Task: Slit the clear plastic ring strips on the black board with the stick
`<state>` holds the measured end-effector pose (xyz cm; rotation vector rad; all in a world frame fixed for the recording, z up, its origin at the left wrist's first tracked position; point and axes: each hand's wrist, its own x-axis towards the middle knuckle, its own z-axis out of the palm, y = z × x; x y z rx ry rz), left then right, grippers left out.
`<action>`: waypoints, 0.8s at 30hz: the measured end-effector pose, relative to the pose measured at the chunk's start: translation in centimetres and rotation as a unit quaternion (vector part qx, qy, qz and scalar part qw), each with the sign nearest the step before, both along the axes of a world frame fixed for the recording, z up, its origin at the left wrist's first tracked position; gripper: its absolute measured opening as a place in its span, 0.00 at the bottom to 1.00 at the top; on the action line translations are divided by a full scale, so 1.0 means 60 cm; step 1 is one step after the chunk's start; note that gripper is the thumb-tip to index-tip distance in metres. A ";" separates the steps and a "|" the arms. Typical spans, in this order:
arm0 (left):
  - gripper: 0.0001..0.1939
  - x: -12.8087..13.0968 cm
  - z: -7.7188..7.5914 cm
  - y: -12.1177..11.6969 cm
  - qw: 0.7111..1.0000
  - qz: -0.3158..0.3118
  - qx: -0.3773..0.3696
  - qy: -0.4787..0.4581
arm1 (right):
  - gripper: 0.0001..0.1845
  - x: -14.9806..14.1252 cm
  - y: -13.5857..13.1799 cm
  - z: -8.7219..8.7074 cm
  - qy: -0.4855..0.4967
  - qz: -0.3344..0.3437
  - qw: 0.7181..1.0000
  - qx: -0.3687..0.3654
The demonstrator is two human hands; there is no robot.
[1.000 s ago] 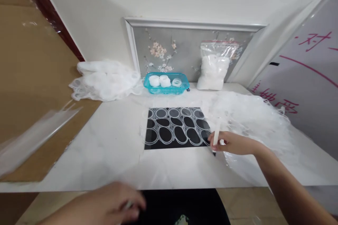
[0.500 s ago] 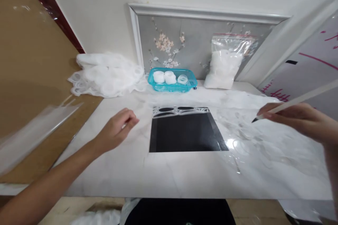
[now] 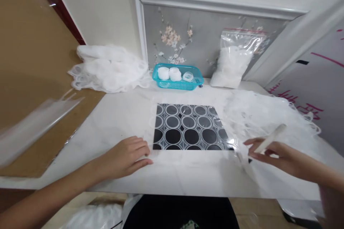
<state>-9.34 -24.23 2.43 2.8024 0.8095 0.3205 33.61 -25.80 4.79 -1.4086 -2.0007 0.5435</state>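
A thin sheet of white rings [image 3: 191, 122] is spread over a black mat [image 3: 172, 137], so the circle pattern stands out against the dark surface. At the sheet's lower left corner my left hand [image 3: 131, 155] rests low over the table, its fingers curled on the filmy edge. My right hand [image 3: 279, 155], to the right of the mat, grips a white pen-like tool [image 3: 271, 137] with a dark tip pointing down to the left. Its fingertips are close to the sheet's right edge; whether they touch it I cannot tell.
A loose white ringed heap [image 3: 258, 114] lies at the right, another [image 3: 110, 69] at the back left. A blue tray [image 3: 177, 85] holding white rolls and a filled zip bag [image 3: 232, 64] stand at the back. Brown cardboard [image 3: 40, 89] borders the left.
The ring sheet, bunched at the mat's far edge half a second ago, now covers it. My left hand came up from below the table edge, then lowered toward the mat's corner. My right hand moved lower.
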 end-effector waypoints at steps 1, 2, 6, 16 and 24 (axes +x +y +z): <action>0.13 0.001 -0.006 0.003 1.000 -0.001 0.016 0.013 | 0.17 -0.024 0.012 -0.008 0.009 0.019 1.000 -0.008; 0.15 0.004 -0.013 0.009 0.999 -0.004 0.033 0.023 | 0.16 -0.052 0.028 -0.016 0.021 0.036 0.999 -0.018; 0.19 0.023 -0.050 0.039 0.986 0.007 0.153 0.067 | 0.14 -0.180 0.100 -0.061 0.077 0.092 0.991 -0.058; 0.21 0.028 -0.098 0.039 0.963 0.065 0.253 0.072 | 0.17 -0.361 0.177 -0.148 0.183 0.147 0.968 -0.091; 0.23 0.031 -0.102 0.035 0.966 0.083 0.225 0.091 | 0.17 -0.351 0.170 -0.155 0.179 0.140 0.970 -0.085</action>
